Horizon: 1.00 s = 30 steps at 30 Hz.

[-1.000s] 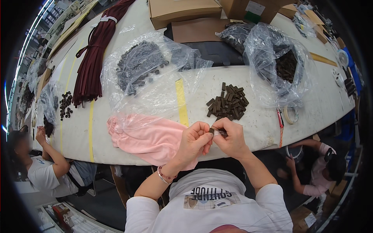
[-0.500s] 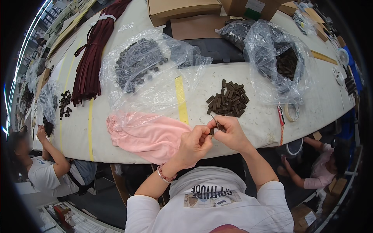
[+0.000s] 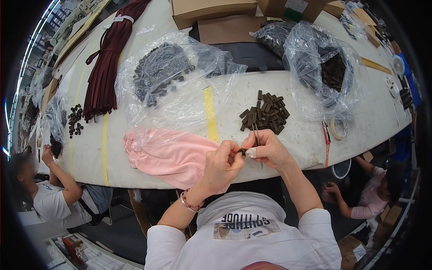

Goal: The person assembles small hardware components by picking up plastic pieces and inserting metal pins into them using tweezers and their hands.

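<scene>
In front of my chest both hands meet over the table's near edge. My left hand (image 3: 221, 165) is closed, its thumb and fingertips pinching a small dark brown loop-like piece (image 3: 242, 152). Closed as well, my right hand (image 3: 272, 152) presses its fingertips against that piece. A slender metal tool that looks like tweezers (image 3: 256, 131) lies in the right hand, its prongs pointing away from me. Just beyond the hands sits a heap of short dark brown strips (image 3: 266, 113). Pink cloth (image 3: 173, 155) lies under and beside my left wrist.
Clear bags of small dark pieces (image 3: 164, 74) and of brown strips (image 3: 333, 74) lie farther back. Dark red straps (image 3: 101, 85) rest at left, cardboard boxes (image 3: 213, 11) at the back. A red-handled tool (image 3: 325, 135) and tape roll (image 3: 338, 129) are at right. People sit on both sides.
The fingers of both hands have shifted around the small dark piece. The metal tool has swung more upright in my right hand, its prongs now pointing at the heap.
</scene>
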### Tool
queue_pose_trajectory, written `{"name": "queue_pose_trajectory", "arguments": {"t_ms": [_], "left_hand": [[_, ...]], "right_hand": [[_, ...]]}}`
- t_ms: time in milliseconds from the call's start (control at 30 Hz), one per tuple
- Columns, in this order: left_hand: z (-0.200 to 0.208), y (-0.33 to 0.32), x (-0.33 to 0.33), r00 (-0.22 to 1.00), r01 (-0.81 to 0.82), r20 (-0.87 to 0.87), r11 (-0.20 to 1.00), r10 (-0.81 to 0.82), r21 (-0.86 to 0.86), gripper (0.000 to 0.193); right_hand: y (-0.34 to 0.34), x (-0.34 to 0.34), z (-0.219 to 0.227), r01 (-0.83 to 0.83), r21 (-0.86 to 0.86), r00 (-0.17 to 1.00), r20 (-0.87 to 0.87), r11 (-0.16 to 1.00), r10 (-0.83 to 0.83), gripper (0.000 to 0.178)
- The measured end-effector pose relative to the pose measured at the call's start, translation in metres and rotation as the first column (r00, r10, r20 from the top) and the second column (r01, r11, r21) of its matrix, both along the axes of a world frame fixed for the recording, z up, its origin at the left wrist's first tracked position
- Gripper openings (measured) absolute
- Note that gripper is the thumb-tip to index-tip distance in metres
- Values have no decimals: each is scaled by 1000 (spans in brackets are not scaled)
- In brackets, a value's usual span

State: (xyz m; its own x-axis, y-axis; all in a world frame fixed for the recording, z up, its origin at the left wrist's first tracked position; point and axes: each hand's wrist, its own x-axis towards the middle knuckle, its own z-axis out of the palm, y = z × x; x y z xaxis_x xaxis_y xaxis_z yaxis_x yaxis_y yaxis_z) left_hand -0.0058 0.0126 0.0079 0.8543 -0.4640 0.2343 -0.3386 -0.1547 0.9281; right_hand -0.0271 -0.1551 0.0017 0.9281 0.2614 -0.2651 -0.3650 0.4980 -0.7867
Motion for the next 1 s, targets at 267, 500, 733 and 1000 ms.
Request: {"name": "queue_pose_trajectory", "arguments": {"t_ms": [267, 500, 733, 1000], "left_hand": [[-6, -4, 2, 941, -165, 317, 977, 115, 135, 12], [-13, -9, 14, 768, -163, 631, 986, 106, 33, 15], [-12, -12, 12, 850, -85, 521, 996, 83, -20, 17], [-7, -12, 8, 993, -98, 59, 993, 102, -72, 10]], "right_hand": [[14, 3, -3, 132, -196, 988, 108, 972, -112, 7], [27, 7, 4, 364, -568, 910, 386, 738, -152, 8], [23, 5, 18, 371, -680, 902, 426, 632, -71, 12], [22, 1, 12, 427, -663, 852, 523, 615, -28, 11]]}}
